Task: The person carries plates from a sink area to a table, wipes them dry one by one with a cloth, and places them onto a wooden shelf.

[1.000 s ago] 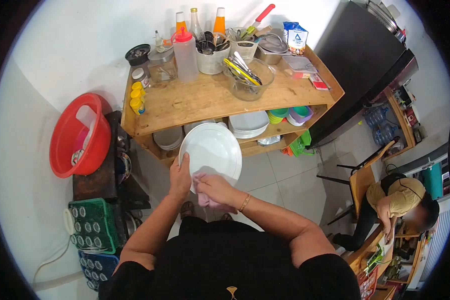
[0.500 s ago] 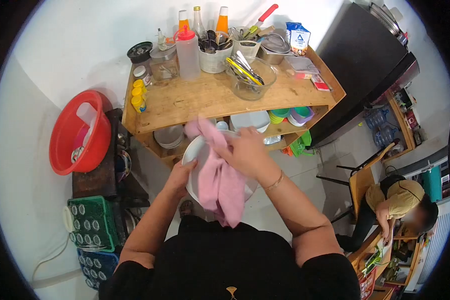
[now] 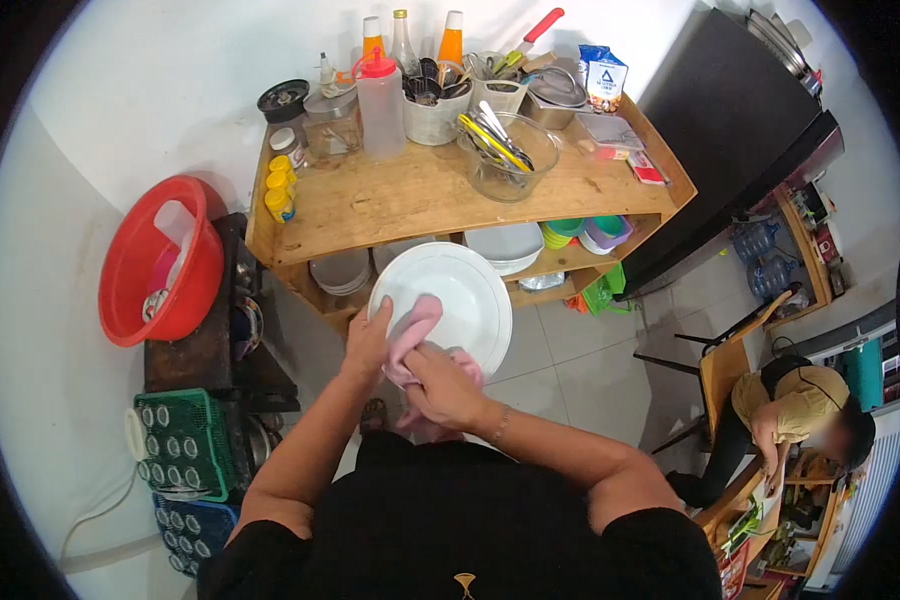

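A round white plate (image 3: 460,290) is held up in front of my body, its inner face turned toward me. My left hand (image 3: 370,340) grips the plate's left rim, thumb on the front and the other fingers hidden behind. A pink cloth (image 3: 420,318) lies bunched against the lower left of the plate. Closed around that cloth, my right hand (image 3: 442,388) presses it near the plate's lower edge. Part of the cloth hangs below my right hand, toward my black shirt.
Ahead stands a wooden shelf unit (image 3: 370,205) with a glass bowl (image 3: 510,180) of cutlery, bottles and stacked dishes. At left are a red basin (image 3: 120,290) and a green crate (image 3: 185,440) of glasses. A person (image 3: 795,405) works at a table on the right.
My right hand has brought the pink cloth down from the plate's upper edge to its lower left, baring most of the plate's face. My left hand keeps hold of the rim.
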Demonstrator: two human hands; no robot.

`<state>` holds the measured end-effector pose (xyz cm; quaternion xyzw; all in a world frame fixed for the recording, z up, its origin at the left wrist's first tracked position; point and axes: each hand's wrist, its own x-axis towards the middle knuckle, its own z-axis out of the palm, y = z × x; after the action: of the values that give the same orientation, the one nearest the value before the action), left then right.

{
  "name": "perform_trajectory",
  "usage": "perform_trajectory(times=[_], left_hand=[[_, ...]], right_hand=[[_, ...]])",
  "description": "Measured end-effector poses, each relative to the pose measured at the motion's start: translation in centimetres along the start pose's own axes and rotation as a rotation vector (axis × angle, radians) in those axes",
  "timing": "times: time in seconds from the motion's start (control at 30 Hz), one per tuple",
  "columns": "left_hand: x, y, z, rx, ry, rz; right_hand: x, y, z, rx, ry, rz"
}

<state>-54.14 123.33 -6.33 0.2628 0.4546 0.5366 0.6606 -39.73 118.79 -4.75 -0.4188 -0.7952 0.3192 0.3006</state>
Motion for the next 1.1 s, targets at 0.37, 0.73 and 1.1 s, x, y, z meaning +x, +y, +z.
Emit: perform_trajectory(times=[0.37,0.73,1.1], left_hand=[[-0.6,-1.2,-0.6,0.557,-0.306,0.165],[-2.3,0.3,1.1,0.244,-0.106,0.034],[1.0,1.3,-1.8,0.148,0.055,0.038]], right_hand=[[4.9,0.7,-4.4,-0.21,0.303,-0.444],[7.8,4.6,-8.3,-0.576,0.373,0.067],[0.4,3.8,-11.2,0.304,0.271,0.626]])
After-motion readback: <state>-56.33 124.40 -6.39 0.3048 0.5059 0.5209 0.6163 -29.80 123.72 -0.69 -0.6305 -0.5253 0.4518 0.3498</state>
